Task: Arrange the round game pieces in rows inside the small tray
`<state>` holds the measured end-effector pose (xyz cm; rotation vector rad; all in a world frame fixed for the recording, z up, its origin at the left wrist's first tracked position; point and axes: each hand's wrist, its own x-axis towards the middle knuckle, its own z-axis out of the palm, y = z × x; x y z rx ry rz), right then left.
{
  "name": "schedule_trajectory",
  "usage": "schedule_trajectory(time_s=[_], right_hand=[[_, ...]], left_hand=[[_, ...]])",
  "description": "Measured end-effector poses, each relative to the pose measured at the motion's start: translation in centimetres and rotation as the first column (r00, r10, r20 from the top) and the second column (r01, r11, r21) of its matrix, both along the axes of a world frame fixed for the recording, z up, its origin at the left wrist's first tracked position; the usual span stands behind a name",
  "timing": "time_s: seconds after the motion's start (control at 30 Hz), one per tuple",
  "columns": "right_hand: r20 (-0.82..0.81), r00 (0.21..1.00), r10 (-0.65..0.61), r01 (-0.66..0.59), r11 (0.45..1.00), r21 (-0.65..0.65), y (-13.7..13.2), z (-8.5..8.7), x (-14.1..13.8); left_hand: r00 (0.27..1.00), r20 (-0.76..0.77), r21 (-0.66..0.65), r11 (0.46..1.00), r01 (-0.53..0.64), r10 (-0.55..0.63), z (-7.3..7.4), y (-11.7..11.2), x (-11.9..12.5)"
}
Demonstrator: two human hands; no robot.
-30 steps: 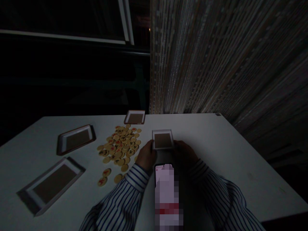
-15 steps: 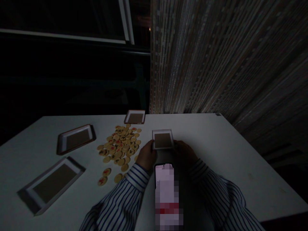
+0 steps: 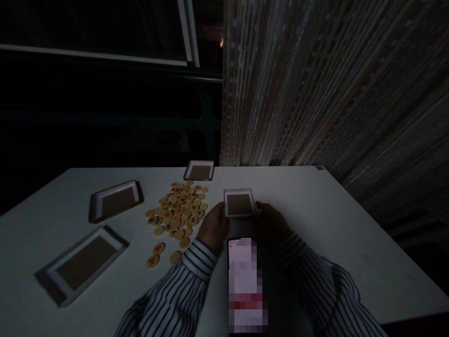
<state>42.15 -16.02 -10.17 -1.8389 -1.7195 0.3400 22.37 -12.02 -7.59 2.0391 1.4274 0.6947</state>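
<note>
A small shallow open box (image 3: 239, 204) with pale walls and a brown bottom is between my hands, just beyond the phone. My left hand (image 3: 214, 226) is closed on its left side, fingers at the near left corner. On the opposite side my right hand (image 3: 272, 223) holds the near right corner, its fingers mostly in shadow. Left of my left hand lies a loose heap of round wooden xiangqi pieces (image 3: 180, 210) with red and black characters, some overlapping. Under my wrists a phone (image 3: 243, 281) lies with its screen lit and blurred out.
Three more shallow trays rest on the white table (image 3: 326, 234): a small brown-rimmed tray (image 3: 199, 170) at the far edge, a brown-rimmed tray (image 3: 116, 200) at left, and a long pale tray (image 3: 82, 266) nearer. A strand curtain (image 3: 280, 84) hangs behind. The light is dim.
The view has turned slightly left, so the table and its things sit a little further right. Both hands stay at the sides of the small box.
</note>
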Motion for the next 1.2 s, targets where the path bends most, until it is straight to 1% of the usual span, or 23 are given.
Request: schedule_trajectory(time_s=[0.1, 0.17, 0.23, 0.37, 0.47, 0.57, 0.77, 0.93, 1.1, 1.2], right_hand=[[-0.051, 0.999, -0.005, 0.010, 0.995, 0.101, 0.2, -0.2, 0.4], [-0.083, 0.996, 0.014, 0.000, 0.985, 0.173, 0.4, -0.2, 0.7], [-0.094, 0.995, 0.033, -0.011, 0.976, 0.216, 0.7, -0.1, 1.1], [-0.078, 0.997, 0.019, 0.001, 0.970, 0.245, 0.7, 0.3, 1.5], [-0.075, 0.996, 0.037, -0.016, 0.966, 0.258, 0.4, 1.0, 1.3], [-0.089, 0.994, 0.067, -0.041, 0.965, 0.259, -0.1, 1.6, 0.8], [-0.088, 0.989, 0.117, -0.087, 0.953, 0.290, -0.8, 2.0, -0.1], [-0.068, 0.991, 0.113, -0.092, 0.960, 0.265, -1.3, 2.3, -0.7], [-0.064, 0.989, 0.135, -0.114, 0.959, 0.258, -1.9, 3.0, -1.3], [-0.052, 0.987, 0.151, -0.133, 0.957, 0.257, -2.2, 3.0, -1.6]], left_hand=[[0.999, 0.010, 0.012, 0.999, -0.035, 0.035, 0.5, 0.0, -0.9], [0.998, 0.037, 0.034, 0.998, -0.058, 0.057, 0.9, 0.0, -1.7], [0.994, 0.068, 0.047, 0.995, -0.091, 0.087, 1.4, 0.0, -2.6], [0.978, 0.170, 0.091, 0.986, -0.138, 0.121, 2.7, 0.0, -4.3], [0.964, 0.218, 0.072, 0.983, -0.171, 0.152, 3.5, -0.2, -5.5], [0.948, 0.260, 0.061, 0.977, -0.204, 0.181, 4.0, -0.6, -6.8], [0.925, 0.304, 0.063, 0.964, -0.260, 0.230, 4.0, -1.6, -8.8], [0.909, 0.313, 0.099, 0.942, -0.320, 0.275, 3.6, -2.7, -10.1], [0.908, 0.309, 0.133, 0.933, -0.335, 0.282, 2.9, -3.3, -10.8], [0.918, 0.293, 0.154, 0.934, -0.323, 0.269, 2.3, -3.5, -11.0]])
